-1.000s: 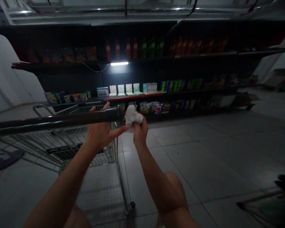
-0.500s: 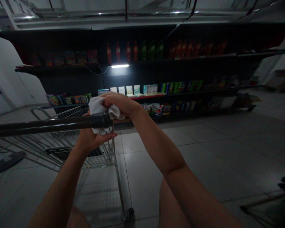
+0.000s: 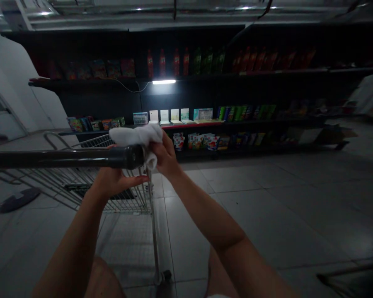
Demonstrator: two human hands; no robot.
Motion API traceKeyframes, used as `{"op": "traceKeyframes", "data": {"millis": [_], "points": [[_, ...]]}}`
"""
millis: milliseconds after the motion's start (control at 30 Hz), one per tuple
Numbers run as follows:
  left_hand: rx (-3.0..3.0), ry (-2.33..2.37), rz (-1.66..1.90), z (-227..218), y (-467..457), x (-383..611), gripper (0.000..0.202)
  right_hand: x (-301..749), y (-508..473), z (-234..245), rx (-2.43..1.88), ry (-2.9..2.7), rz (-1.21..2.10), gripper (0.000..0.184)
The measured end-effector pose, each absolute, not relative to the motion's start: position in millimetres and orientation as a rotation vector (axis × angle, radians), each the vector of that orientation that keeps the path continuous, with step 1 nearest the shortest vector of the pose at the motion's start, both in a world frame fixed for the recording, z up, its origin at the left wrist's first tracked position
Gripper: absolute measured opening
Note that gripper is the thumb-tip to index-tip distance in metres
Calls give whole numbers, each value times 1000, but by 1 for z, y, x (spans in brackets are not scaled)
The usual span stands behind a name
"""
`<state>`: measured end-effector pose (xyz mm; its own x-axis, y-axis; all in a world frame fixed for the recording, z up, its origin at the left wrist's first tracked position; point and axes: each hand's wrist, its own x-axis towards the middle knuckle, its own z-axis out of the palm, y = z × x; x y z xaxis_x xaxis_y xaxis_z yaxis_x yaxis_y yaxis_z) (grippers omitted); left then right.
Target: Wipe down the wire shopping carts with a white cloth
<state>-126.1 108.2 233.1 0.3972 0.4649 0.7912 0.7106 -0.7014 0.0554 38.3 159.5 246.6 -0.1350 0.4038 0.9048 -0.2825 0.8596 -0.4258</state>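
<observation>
**Fig.** One white cloth (image 3: pixel 136 135), bunched, lies over the dark handle bar (image 3: pixel 65 159) of one wire shopping cart (image 3: pixel 112 203); its end hangs just past the bar. The right hand (image 3: pixel 164 157) is clenched on the cloth beside the bar. The left hand (image 3: pixel 115 182) is open beneath the bar, fingers extended, gripping nothing. Beyond the cart stands a black shelf unit (image 3: pixel 96 99) with one lit tube lamp (image 3: pixel 163 82). Above the lamp stand four red bottles (image 3: pixel 169 64) and three green bottles (image 3: pixel 209 61); below it, four pale cards (image 3: pixel 168 115).

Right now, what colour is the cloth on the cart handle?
White cloth; head view shows it best.
</observation>
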Motion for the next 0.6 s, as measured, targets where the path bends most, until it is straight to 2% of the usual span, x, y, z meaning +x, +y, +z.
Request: {"op": "traceKeyframes", "data": {"millis": [100,233,333,433,500,600], "points": [[-2353,-1062,-1222,233,105,-127,90,35,143,209,-165,-1375,351,28],[-2387,-1122,-1221,232,103,-132,84,51,144,184,-380,-1124,205,28],[-2351,-1151,-1220,233,101,-132,73,65,150,178,-430,-983,217,36],[-2200,-1217,-1297,231,102,-124,59,50,150,161,-361,-1226,323,41],[-2064,-1254,-1340,228,104,-119,50,25,149,131,-339,-1385,418,44],[-1923,-1263,-1343,223,107,-117,42,-15,152,59,-443,-1328,508,45]]}}
